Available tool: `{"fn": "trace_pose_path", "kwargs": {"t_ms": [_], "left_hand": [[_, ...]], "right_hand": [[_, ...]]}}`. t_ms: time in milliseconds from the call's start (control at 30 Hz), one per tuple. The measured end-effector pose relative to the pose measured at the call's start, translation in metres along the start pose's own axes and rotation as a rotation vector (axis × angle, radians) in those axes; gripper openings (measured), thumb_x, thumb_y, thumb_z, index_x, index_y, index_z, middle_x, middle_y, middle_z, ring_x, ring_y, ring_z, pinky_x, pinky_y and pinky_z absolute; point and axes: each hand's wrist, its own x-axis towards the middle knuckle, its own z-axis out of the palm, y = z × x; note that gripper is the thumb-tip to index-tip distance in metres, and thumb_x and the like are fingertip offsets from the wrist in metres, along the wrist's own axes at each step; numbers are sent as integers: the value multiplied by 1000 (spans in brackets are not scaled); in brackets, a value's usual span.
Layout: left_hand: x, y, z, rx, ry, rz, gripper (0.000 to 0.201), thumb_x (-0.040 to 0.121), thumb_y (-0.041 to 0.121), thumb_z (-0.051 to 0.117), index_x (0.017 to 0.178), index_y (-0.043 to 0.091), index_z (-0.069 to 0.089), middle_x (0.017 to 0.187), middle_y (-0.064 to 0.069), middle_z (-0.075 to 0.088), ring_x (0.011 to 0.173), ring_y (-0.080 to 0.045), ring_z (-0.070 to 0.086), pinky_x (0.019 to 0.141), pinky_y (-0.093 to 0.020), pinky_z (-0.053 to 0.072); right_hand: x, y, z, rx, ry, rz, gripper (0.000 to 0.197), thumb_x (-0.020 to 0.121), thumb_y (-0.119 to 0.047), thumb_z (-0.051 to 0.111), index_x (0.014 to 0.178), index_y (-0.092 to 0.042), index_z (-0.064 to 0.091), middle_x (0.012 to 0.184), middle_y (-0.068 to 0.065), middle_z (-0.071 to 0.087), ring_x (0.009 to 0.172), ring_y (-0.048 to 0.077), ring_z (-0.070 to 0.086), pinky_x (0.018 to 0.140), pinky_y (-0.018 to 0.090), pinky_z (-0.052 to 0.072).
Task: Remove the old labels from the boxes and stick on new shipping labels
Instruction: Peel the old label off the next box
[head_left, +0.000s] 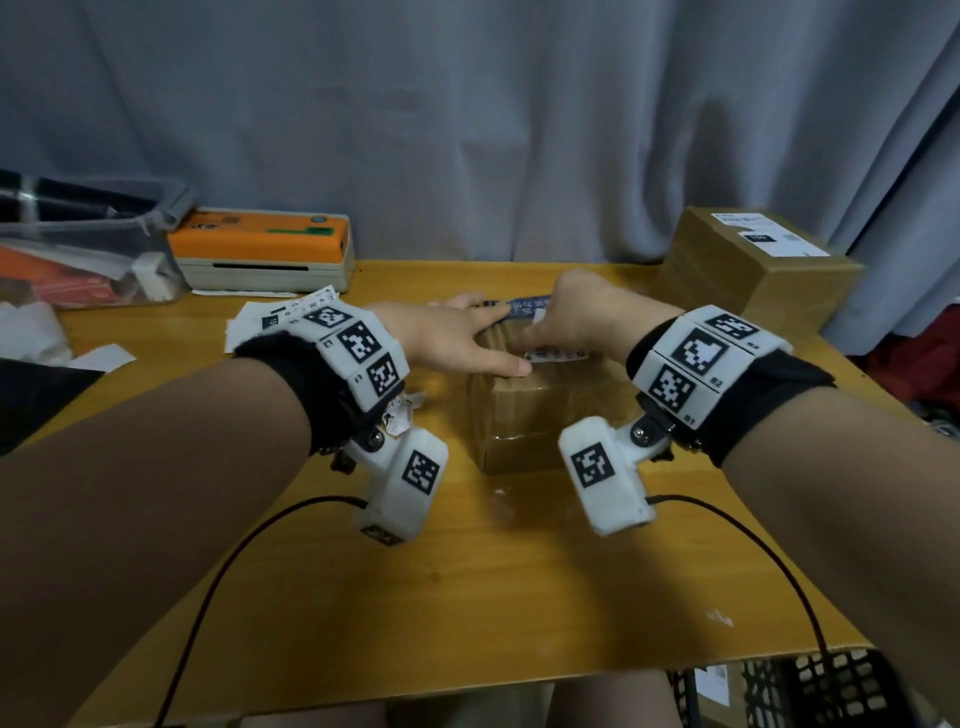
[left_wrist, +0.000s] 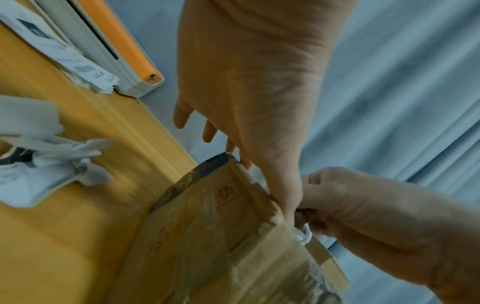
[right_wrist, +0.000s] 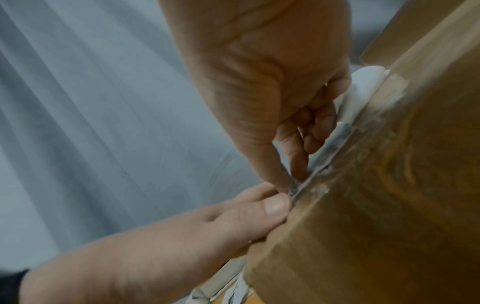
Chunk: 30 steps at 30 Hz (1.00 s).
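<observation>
A small brown cardboard box wrapped in clear tape stands in the middle of the wooden table. My left hand lies flat on its top with straight fingers, holding it down. My right hand curls over the box top and pinches the white old label, which is partly lifted off the cardboard. A strip of that label shows under the right hand. The left wrist view shows the box side and a white curl of label at the right hand's fingers.
An orange and cream label printer sits at the back left beside a clear plastic bin. Peeled label scraps lie in front of the printer. A larger labelled box stands at the back right. A black crate is below the table's right corner.
</observation>
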Motion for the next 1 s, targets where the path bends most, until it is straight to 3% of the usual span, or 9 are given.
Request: {"fn": "trace_pose_path", "kwargs": {"t_ms": [167, 367, 633, 833, 933, 1000], "left_hand": [[4, -1, 2, 25, 60, 5, 87, 79, 71, 45, 150, 36, 8, 159, 6, 2, 144, -30, 5, 115, -43, 13], [5, -2, 2, 24, 68, 27, 85, 80, 68, 48, 149, 33, 12, 159, 5, 6, 144, -28, 9, 114, -41, 15], [7, -2, 2, 4, 65, 37, 86, 79, 68, 49, 149, 33, 13, 158, 3, 11, 143, -27, 13, 114, -42, 18], [8, -4, 1, 3, 63, 36, 85, 78, 68, 50, 148, 34, 15, 156, 3, 16, 141, -26, 19, 112, -43, 22], [8, -4, 1, 4, 58, 37, 85, 78, 68, 50, 148, 34, 15, 155, 2, 18, 140, -26, 21, 112, -43, 24], [8, -3, 1, 1, 55, 39, 85, 78, 68, 50, 148, 34, 15, 155, 2, 18, 140, -26, 21, 112, -43, 25]], "right_hand": [[0, -4, -4, 26, -34, 17, 35, 74, -34, 75, 66, -12, 50, 64, 2, 52, 54, 15, 49, 46, 26, 34], [-1, 3, -6, 91, -20, 55, 39, 72, -41, 75, 67, -12, 50, 63, 2, 50, 54, 16, 45, 47, 28, 30], [8, 12, -9, 129, 0, 50, 29, 71, -34, 76, 79, -10, 62, 72, 4, 60, 59, 17, 52, 49, 26, 35], [11, 19, -16, 82, 32, 50, 35, 73, -35, 75, 73, -9, 51, 75, 3, 50, 63, 16, 49, 50, 28, 35], [10, 31, -24, 190, 77, 66, 36, 72, -29, 78, 91, -3, 63, 87, 9, 59, 81, 24, 58, 64, 30, 43], [6, 38, -26, 253, 76, 67, 41, 72, -28, 79, 101, -2, 65, 94, 10, 62, 87, 26, 58, 69, 31, 43]]}}
